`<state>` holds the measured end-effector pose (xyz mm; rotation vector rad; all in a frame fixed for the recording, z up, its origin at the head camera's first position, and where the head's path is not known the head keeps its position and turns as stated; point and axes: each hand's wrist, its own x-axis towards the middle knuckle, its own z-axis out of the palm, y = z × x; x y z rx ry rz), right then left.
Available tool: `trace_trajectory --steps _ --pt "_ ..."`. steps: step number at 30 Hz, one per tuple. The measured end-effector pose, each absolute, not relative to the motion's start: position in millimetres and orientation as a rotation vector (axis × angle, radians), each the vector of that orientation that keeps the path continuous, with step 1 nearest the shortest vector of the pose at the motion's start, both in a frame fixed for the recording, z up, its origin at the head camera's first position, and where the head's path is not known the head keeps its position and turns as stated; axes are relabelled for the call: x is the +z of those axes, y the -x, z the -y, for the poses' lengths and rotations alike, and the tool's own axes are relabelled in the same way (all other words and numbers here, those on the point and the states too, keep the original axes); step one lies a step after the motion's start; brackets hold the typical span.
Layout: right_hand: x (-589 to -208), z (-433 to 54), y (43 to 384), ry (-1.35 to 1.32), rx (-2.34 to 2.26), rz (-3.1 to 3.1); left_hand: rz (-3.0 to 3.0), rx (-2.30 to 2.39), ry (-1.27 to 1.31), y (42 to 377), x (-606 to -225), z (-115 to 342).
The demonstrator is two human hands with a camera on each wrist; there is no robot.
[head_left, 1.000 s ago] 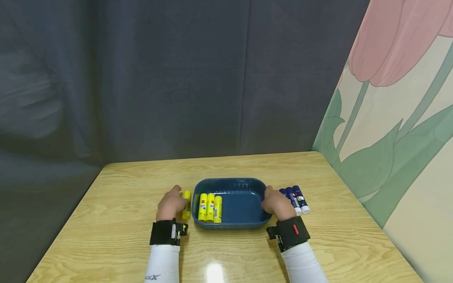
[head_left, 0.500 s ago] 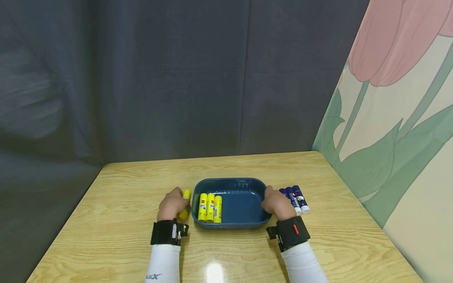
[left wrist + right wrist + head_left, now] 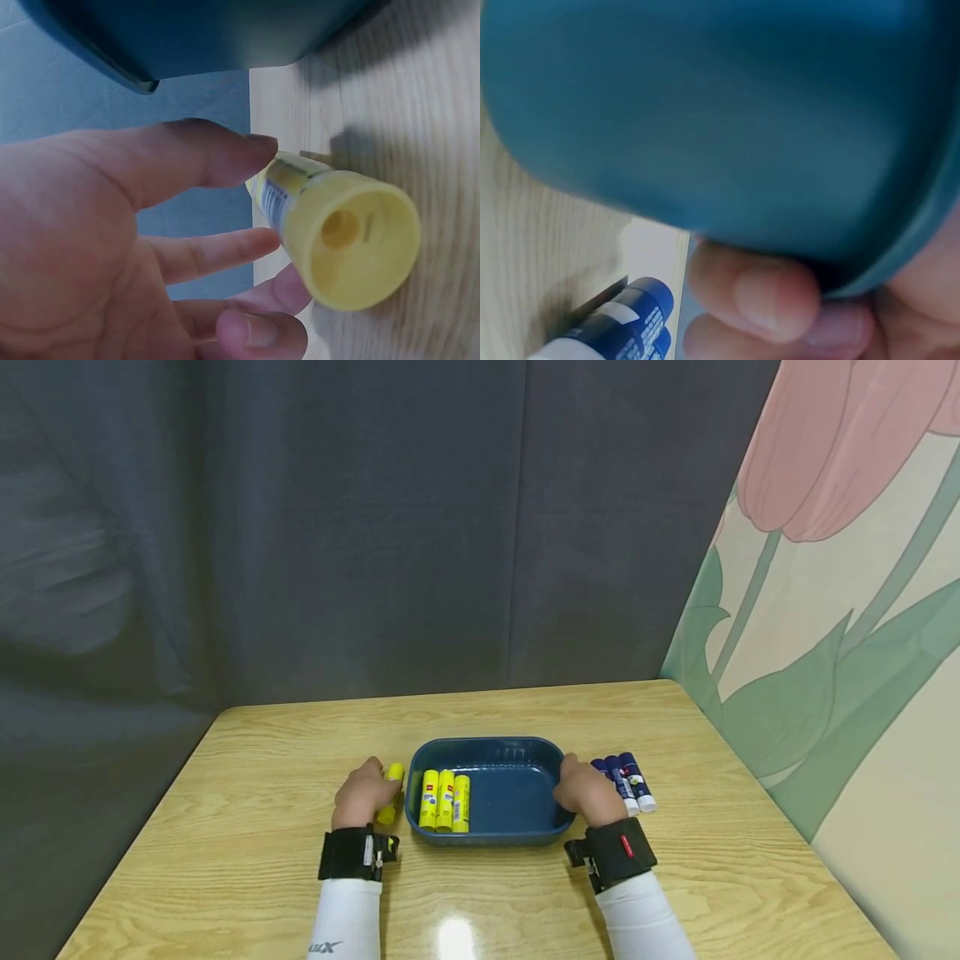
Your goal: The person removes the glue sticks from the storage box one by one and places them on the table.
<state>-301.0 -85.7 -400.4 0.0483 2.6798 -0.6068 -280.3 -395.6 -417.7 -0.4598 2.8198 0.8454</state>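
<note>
My left hand (image 3: 365, 793) is at the left of a dark blue-green dish (image 3: 517, 797) and pinches a yellow glue stick (image 3: 360, 240) that lies on the table. In the left wrist view its thumb is on one side of the stick and the fingertips (image 3: 289, 289) on the other; the stick's hollow end faces the camera. With my right hand (image 3: 588, 791) I grip the dish's right end, thumb over the rim and fingers curled against the outer wall (image 3: 705, 135). Three yellow glue sticks (image 3: 446, 800) lie side by side along the dish's left part.
Three dark blue glue sticks with white ends (image 3: 636, 782) lie together on the wooden table (image 3: 247, 827), right of the dish and close by my right hand. A dark curtain (image 3: 390, 527) hangs behind the table; a wall with painted tulips (image 3: 817, 635) rises at the right.
My left fingers have closed in on the yellow glue stick beside the dish, and it has turned slightly, its near end shifting left. My right hand and the dish have stayed put.
</note>
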Motion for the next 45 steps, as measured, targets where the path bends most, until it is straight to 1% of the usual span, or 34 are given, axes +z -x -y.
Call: trace_trajectory --steps 45 --pt "-398.5 84.6 300.6 -0.031 -0.58 -2.683 -2.777 0.814 0.499 281.4 -419.5 395.5"
